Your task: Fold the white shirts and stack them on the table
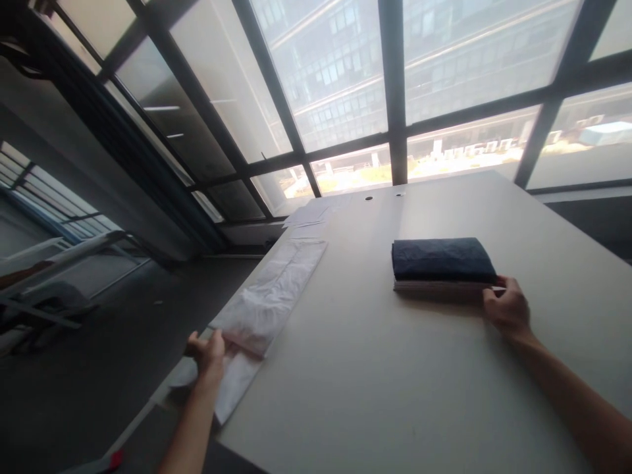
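On the left side of the white table lie flat, wrinkled clear plastic bags (276, 283), overlapping one another. My left hand (207, 352) is at the near edge of the upper bag, its thumb and fingers closed on the plastic. To the right lies a dark navy folded cloth (439, 259) on top of a pale layered stack (434, 286), whose exact kind I cannot make out. My right hand (507, 306) grips the near right corner of the dark cloth and stack, the thumb in front and the other fingers partly hidden.
White paper sheets (309, 214) lie at the table's far left corner. Two small round holes pierce the white table (360, 368) near its far edge. Large framed windows (326, 79) stand behind it. At the left are a dark floor and a pale metal frame (64, 257).
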### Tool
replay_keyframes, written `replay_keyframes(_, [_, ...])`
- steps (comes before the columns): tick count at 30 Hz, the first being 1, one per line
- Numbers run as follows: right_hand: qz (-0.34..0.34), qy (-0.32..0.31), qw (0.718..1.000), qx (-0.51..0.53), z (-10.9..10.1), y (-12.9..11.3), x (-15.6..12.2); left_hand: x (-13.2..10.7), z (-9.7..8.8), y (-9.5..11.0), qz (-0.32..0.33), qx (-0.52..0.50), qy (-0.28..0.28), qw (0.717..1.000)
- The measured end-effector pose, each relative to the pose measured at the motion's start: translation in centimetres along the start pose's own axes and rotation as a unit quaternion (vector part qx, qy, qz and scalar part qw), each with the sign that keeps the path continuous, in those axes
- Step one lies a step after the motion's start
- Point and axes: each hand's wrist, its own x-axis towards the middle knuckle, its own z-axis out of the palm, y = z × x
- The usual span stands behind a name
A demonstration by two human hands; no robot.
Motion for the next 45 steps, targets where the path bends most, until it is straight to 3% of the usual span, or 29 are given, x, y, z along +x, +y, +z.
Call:
replay_keyframes(3, [0.001, -0.003, 1.0, 0.004, -0.1, 0.1, 0.0, 0.9, 1.1, 1.2, 0.033, 0.058, 0.077, 0.995])
replay_keyframes(5, [0.0, -0.002, 1.0, 0.007, -0.1, 0.1, 0.0, 2.0, 2.5, 2.7, 0.105, 0.086, 0.028, 0.99])
replay_keyframes(8, [-0.004, -0.003, 1.0, 0.01, -0.2, -0.1, 0.0, 3.5, 4.7, 4.3, 0.184, 0.1, -0.103, 0.972])
replay_keyframes(12, [0.001, -0.006, 1.0, 0.007, -0.2, -0.2, 0.0, 4.4, 5.4, 4.6, 0.202, 0.106, -0.136, 0.964])
replay_keyframes(14, [0.0, -0.005, 1.0, 0.01, -0.2, -0.2, 0.0, 4.5, 4.0, 4.1, 0.2, 0.108, -0.118, 0.967])
replay_keyframes(16, [-0.005, -0.003, 1.0, 0.013, -0.2, -0.2, 0.0, 4.1, 1.5, 3.0, 0.192, 0.109, -0.093, 0.971])
replay_keyframes(21, [0.016, -0.008, 1.0, 0.003, -0.3, 0.0, 0.0, 0.9, -7.4, -2.4, 0.174, 0.129, -0.063, 0.974])
replay_keyframes(24, [0.022, -0.01, 1.0, 0.001, -0.2, 0.0, 0.1, -1.8, -11.9, -5.3, 0.083, 0.169, -0.025, 0.982])
replay_keyframes(27, [0.024, -0.009, 1.0, 0.003, -0.3, 0.0, 0.0, -3.5, -14.0, -5.6, 0.006, 0.182, 0.083, 0.98])
replay_keyframes(29, [0.027, -0.01, 1.0, 0.003, -0.4, -0.2, 0.0, -3.5, -13.8, -4.0, 0.006, 0.161, 0.123, 0.979])
replay_keyframes(32, [0.023, -0.011, 1.0, 0.005, -0.5, -0.4, -0.1, -2.6, -10.7, 0.8, 0.065, 0.11, 0.089, 0.988])
replay_keyframes(34, [0.018, -0.012, 1.0, 0.006, -0.4, -0.5, -0.1, -2.2, -6.9, 5.3, 0.131, 0.065, 0.029, 0.989])
replay_keyframes(36, [0.013, -0.009, 1.0, 0.007, -0.3, -0.5, -0.1, -2.6, -2.0, 10.7, 0.208, -0.003, -0.042, 0.977])
replay_keyframes(38, [0.01, -0.005, 1.0, 0.007, -0.1, -0.4, 0.0, -4.0, 3.7, 16.7, 0.307, -0.074, -0.139, 0.939])
replay_keyframes(41, [0.009, 0.0, 1.0, 0.007, 0.1, -0.2, 0.1, -7.6, 12.5, 25.9, 0.429, -0.13, -0.243, 0.86])
replay_keyframes(43, [0.005, 0.003, 1.0, 0.01, 0.2, -0.2, 0.1, -10.2, 17.6, 31.3, 0.493, -0.128, -0.283, 0.812])
replay_keyframes(45, [0.001, 0.003, 1.0, 0.017, 0.2, -0.3, 0.1, -12.5, 21.7, 35.7, 0.537, -0.102, -0.295, 0.783])
